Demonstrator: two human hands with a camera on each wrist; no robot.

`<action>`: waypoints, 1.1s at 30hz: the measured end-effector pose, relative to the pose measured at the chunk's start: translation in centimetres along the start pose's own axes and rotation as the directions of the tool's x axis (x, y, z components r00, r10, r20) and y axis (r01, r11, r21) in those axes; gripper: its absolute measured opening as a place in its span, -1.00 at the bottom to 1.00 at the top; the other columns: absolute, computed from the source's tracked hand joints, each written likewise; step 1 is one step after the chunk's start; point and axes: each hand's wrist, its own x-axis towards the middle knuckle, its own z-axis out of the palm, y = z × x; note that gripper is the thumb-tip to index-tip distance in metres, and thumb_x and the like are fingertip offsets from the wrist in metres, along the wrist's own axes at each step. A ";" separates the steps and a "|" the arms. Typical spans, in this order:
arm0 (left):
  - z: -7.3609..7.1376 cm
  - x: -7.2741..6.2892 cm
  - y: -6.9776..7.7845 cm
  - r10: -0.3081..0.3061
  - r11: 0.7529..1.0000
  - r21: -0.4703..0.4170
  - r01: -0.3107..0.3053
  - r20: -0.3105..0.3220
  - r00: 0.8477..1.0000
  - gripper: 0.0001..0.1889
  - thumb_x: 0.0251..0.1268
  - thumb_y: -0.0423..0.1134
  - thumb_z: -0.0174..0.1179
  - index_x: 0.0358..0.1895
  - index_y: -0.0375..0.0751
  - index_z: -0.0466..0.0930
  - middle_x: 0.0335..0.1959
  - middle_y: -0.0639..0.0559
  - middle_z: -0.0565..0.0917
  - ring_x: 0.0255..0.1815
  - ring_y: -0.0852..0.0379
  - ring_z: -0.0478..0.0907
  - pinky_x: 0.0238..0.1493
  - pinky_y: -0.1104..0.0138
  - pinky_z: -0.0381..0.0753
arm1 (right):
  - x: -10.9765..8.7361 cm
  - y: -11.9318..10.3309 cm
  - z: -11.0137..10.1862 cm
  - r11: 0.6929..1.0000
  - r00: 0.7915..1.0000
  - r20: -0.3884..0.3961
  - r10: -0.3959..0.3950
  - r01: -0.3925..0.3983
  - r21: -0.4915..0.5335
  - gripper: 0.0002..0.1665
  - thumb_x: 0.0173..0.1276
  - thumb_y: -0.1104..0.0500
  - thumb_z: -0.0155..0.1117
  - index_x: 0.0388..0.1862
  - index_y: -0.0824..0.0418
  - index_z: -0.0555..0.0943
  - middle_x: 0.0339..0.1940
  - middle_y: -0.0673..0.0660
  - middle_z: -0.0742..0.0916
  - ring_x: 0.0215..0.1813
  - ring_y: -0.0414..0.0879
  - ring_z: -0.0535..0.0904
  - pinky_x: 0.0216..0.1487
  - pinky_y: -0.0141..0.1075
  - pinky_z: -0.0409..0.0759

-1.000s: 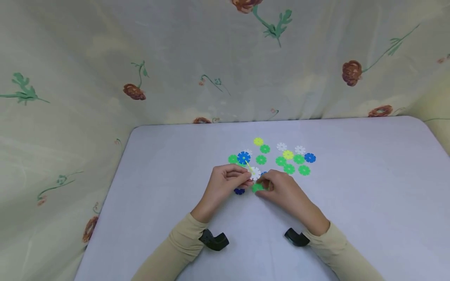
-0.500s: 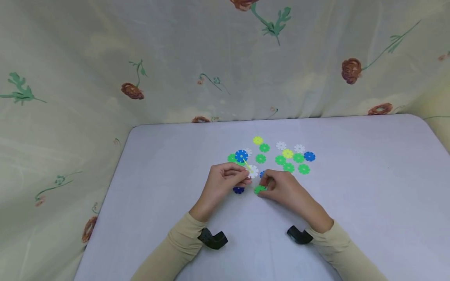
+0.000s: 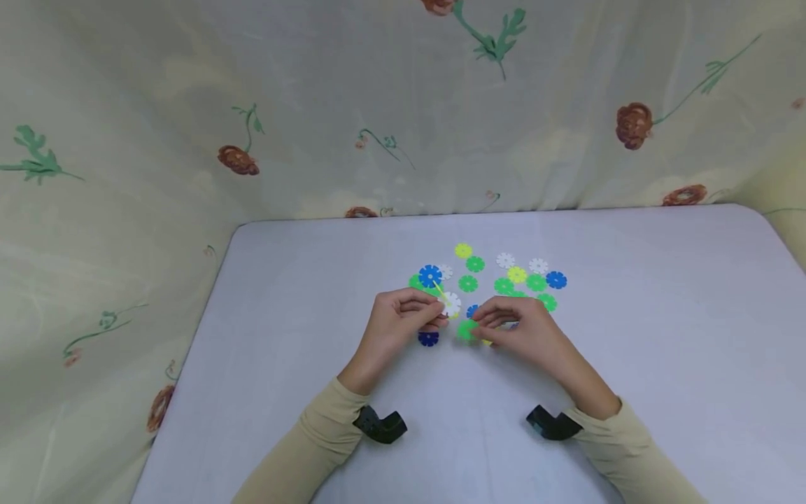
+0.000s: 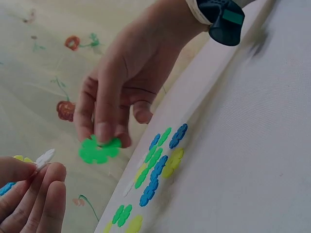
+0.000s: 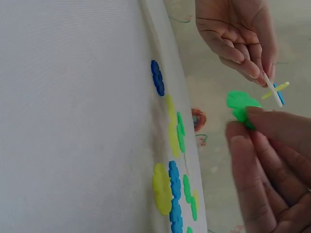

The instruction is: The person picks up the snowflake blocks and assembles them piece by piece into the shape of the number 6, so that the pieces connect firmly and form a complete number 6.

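Note:
My left hand [image 3: 403, 325] pinches a white notched plastic disc [image 3: 451, 304] between thumb and fingers. A yellow disc [image 3: 440, 289], seen edge-on, is slotted into the white one, and a blue disc [image 3: 430, 276] stands at its far end. To the right, my right hand [image 3: 519, 323] pinches a green notched disc [image 4: 99, 150] by its edge, raised above the tabletop. In the right wrist view the green disc [image 5: 241, 103] overlaps the space just before the joined pieces, with thumb and forefinger on its near edge.
Several loose discs lie on the white table [image 3: 302, 280] beyond and under the hands. Among them are a dark blue disc [image 3: 428, 339], a yellow disc [image 3: 463, 250] and a blue disc [image 3: 556, 280]. A flowered curtain [image 3: 378, 84] hangs behind the table's far edge.
My right hand has taken hold of the green disc and shifted to the right, and the disc's face now shows more fully. The left hand with its joined discs has barely moved.

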 end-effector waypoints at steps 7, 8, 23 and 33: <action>-0.1 0.0 0.3 0.002 1.000 0.003 -0.002 -0.007 1.000 -0.86 0.41 -0.31 0.34 -0.15 -0.36 0.74 -0.30 -0.24 0.82 -0.29 0.08 0.83 -0.14 0.23 0.82 | -0.3 -0.7 -0.2 0.992 0.977 -0.171 -0.126 0.125 -0.017 -0.89 0.28 0.22 0.56 -0.24 0.11 0.78 -0.28 0.06 0.85 -0.24 -0.36 0.75 -0.30 -0.38 0.76; -0.1 0.0 0.3 0.000 1.000 0.003 0.000 -0.007 1.000 -0.85 0.40 -0.30 0.35 -0.15 -0.36 0.74 -0.31 -0.23 0.82 -0.28 0.06 0.83 -0.14 0.22 0.82 | -0.3 -0.7 -0.1 0.990 0.973 -0.183 -0.141 0.140 -0.014 -0.89 0.27 0.24 0.55 -0.24 0.12 0.78 -0.29 0.07 0.85 -0.23 -0.37 0.75 -0.32 -0.38 0.76; -0.1 -0.1 0.4 0.007 1.000 -0.008 -0.007 0.009 1.000 -0.84 0.40 -0.30 0.34 -0.14 -0.37 0.73 -0.31 -0.22 0.82 -0.30 0.08 0.83 -0.15 0.24 0.82 | -0.3 -0.8 0.7 0.965 0.925 -0.276 -0.261 0.251 -0.070 -0.84 0.21 0.35 0.57 -0.26 0.15 0.78 -0.31 0.07 0.86 -0.28 -0.42 0.73 -0.32 -0.49 0.73; -0.1 -0.2 0.3 -0.001 1.000 -0.003 0.001 0.012 1.000 -0.84 0.39 -0.29 0.35 -0.15 -0.35 0.74 -0.33 -0.20 0.82 -0.27 -0.04 0.83 -0.15 0.23 0.82 | -0.4 -0.6 0.8 0.928 0.883 -0.292 -0.368 0.331 -0.169 -0.76 0.15 0.42 0.58 -0.27 0.14 0.79 -0.33 0.03 0.87 -0.33 -0.28 0.76 -0.34 -0.54 0.70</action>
